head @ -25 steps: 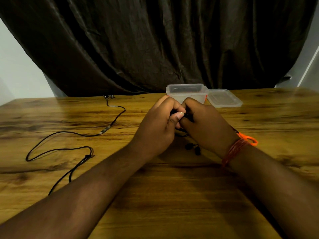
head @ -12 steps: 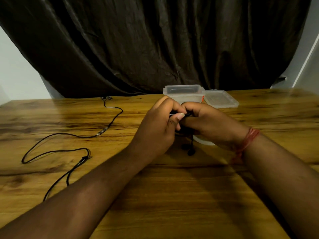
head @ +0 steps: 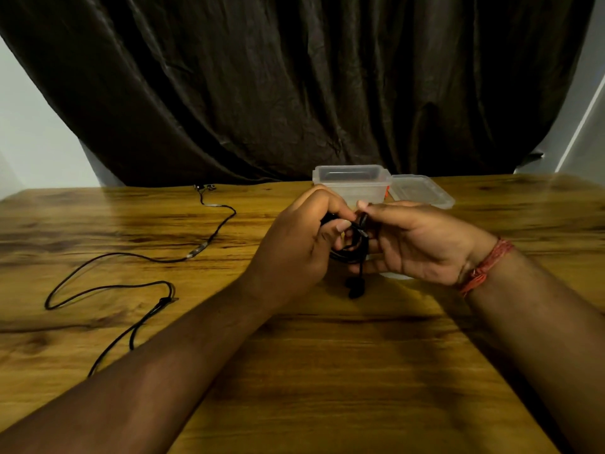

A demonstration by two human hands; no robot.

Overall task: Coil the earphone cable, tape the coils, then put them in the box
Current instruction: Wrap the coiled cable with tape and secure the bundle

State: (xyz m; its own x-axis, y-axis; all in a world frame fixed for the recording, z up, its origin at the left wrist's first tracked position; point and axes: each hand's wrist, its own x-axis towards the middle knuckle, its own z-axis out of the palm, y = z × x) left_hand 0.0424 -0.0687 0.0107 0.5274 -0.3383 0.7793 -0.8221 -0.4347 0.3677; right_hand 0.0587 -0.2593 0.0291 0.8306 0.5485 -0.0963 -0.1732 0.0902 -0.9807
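Observation:
My left hand (head: 294, 244) grips a small coil of black earphone cable (head: 355, 249) above the middle of the wooden table. My right hand (head: 415, 240) is turned palm up beside it and pinches the cable at the top of the coil between thumb and forefinger. Two black earbuds (head: 355, 286) dangle under the coil, just above the table. A clear plastic box (head: 352, 183) stands open right behind my hands. A white object (head: 396, 275), perhaps tape, shows under my right hand, mostly hidden.
The box's clear lid (head: 422, 191) lies to its right at the back. A second black earphone cable (head: 131, 283) sprawls uncoiled over the table's left half, its earbuds (head: 204, 187) at the far edge. A dark curtain hangs behind the table (head: 327, 371).
My right hand has rolled from knuckles-up to palm-up and drawn slightly right, exposing the coil between my hands. The dangling earbuds have swung a little. My left hand has held its place.

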